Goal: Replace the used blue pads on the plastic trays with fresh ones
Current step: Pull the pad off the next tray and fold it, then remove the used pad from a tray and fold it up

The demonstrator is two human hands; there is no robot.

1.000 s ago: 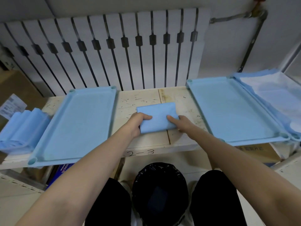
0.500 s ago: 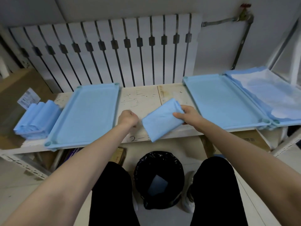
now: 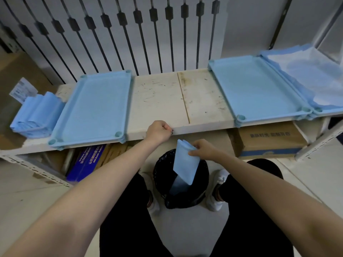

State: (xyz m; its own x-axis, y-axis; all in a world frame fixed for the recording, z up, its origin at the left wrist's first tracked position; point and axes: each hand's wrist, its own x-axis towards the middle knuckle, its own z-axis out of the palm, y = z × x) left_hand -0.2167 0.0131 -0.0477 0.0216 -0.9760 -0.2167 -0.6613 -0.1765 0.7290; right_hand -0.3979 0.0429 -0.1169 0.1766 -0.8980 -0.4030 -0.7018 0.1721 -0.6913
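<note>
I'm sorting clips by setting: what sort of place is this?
Likely a storeroom or utility corner of a care or pet facility, though that is not certain. A worn rack shelf carries stacked blue trays, folded pads are piled beside them, and boxes sit underneath.

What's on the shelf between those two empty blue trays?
Nothing: in the head view, the shelf between the left tray and the right tray is bare, scuffed board with a seam. The left hand is curled at its front edge.
</note>
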